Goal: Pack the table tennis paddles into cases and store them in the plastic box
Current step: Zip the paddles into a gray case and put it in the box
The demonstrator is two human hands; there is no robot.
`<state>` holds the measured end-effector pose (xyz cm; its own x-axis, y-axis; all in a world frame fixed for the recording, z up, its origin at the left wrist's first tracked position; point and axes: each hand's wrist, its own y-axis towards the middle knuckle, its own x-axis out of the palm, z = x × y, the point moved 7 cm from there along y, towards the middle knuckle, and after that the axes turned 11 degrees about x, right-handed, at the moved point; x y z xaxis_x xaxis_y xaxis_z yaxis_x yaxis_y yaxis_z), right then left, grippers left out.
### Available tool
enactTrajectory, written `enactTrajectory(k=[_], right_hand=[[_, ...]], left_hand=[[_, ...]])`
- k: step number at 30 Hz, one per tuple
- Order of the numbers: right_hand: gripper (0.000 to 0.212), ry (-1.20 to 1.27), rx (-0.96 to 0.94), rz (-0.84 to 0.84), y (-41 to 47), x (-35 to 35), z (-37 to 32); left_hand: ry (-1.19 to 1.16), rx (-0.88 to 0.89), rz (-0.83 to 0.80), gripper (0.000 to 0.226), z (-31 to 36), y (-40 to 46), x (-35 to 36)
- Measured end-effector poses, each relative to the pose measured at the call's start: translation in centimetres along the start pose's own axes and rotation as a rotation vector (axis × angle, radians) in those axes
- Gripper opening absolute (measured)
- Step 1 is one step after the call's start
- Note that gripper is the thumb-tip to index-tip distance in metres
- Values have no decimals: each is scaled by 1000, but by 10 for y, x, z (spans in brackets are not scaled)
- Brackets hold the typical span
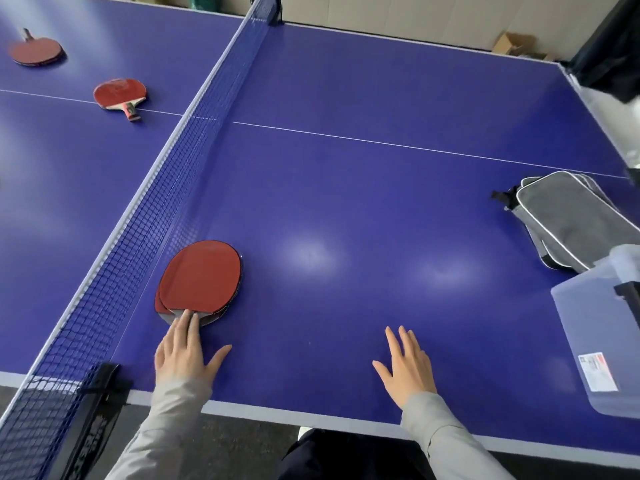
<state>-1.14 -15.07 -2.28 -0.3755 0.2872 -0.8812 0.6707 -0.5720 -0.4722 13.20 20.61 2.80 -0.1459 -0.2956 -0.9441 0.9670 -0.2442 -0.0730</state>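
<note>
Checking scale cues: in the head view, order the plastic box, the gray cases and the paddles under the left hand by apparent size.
1. Gray cases
2. Plastic box, cut off by the frame edge, so unsure against the cases
3. Paddles under the left hand

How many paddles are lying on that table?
4, it seems. Two lie stacked by the net under the left hand: top paddle, lower paddle. Across the net are the middle paddle and the far paddle. The cases may hide more.

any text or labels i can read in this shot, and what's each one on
Nothing here reads clearly.
Sticker on the plastic box: red and white, with printed lines too small to read.
Net clamp: pale lettering, too blurred to read.
Top paddle of the stack: small print by the left hand, unreadable.
</note>
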Motion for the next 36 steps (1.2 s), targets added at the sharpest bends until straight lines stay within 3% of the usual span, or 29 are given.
enactTrajectory(k=[2, 9, 11, 15, 22, 30, 36], right_hand=[[69, 22, 6, 6, 0, -7, 6], [66, 75, 53, 64, 2, -36, 45], [66, 83, 66, 92, 2, -46, 60], [65, 107, 97, 166, 2, -72, 99], [62, 179, 110, 333, -10, -129, 185], [58, 197, 69, 526, -43, -189, 310], [58, 179, 153, 533, -53, -192, 412]], left_hand=[[43, 115, -79, 124, 31, 3, 9], [223, 332, -307, 142, 126, 22, 55], [276, 391, -333, 136, 153, 24, 59], [307, 481, -355, 84, 210, 28, 67], [333, 598, -262, 80, 333, 16, 61], [243, 599, -182, 80, 468, -22, 51], [128, 577, -154, 79, 544, -52, 61]])
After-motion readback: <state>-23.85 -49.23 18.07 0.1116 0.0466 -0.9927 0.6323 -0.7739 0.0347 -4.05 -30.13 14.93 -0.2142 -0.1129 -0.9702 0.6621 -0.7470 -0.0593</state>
